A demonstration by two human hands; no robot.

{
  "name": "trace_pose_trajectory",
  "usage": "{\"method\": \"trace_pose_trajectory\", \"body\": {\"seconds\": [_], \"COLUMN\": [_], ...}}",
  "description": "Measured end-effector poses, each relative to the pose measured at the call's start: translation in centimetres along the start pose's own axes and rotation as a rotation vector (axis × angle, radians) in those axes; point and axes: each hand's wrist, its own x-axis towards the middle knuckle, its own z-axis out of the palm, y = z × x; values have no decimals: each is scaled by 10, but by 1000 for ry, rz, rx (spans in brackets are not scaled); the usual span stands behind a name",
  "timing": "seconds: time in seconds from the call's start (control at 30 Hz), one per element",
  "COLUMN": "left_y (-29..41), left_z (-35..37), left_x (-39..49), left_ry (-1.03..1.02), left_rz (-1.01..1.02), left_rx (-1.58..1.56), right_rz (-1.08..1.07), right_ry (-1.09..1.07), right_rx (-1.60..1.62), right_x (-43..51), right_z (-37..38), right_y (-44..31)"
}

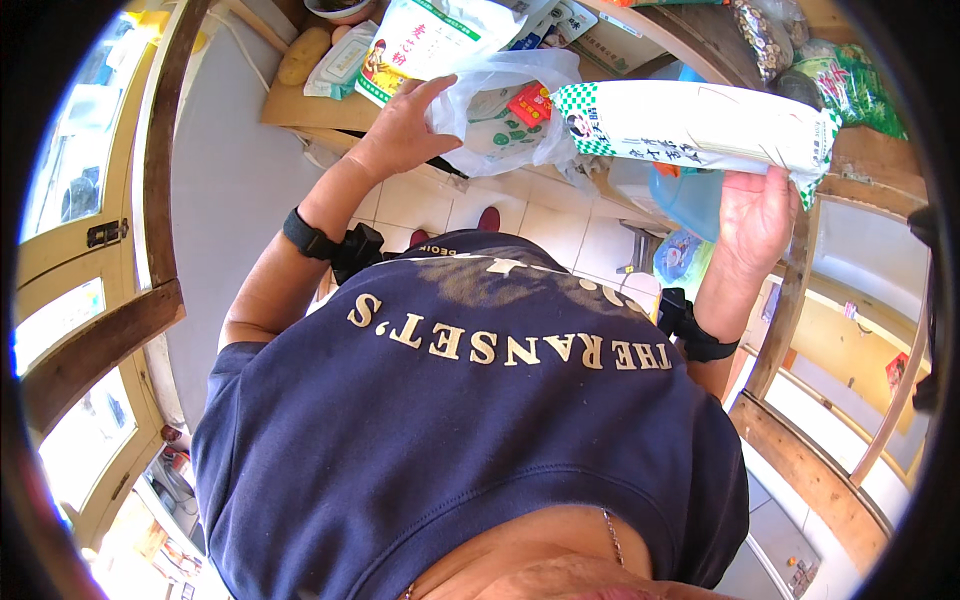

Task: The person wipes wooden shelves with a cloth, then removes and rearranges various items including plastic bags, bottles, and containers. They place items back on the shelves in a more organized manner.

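Observation:
My right hand grips the lower edge of a long white packet of dried noodles with green checked ends. The packet lies almost level, its left end beside the mouth of a translucent white plastic bag. My left hand is at the bag's left rim, thumb and forefinger spread apart. Whether its other fingers pinch the plastic is hidden. Inside the bag sits a pale package with green print, and a small red packet rests on top.
Behind the bag, a flour bag, a tissue pack and a potato crowd a wooden tabletop. More bagged food lies at the upper right. A light-blue plastic container is below the noodles. Tiled floor shows beneath.

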Motion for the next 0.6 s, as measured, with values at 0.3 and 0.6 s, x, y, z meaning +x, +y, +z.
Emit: {"method": "trace_pose_trajectory", "body": {"seconds": [0.3, 0.6], "left_y": [58, 60], "left_z": [-20, -21], "left_x": [15, 5], "left_ry": [-74, -78], "left_rz": [130, 38], "left_rx": [-362, 16], "right_rz": [16, -1], "right_ry": [0, 26], "right_rx": [-51, -47], "right_x": [-15, -14], "right_z": [3, 1], "right_y": [2, 3]}}
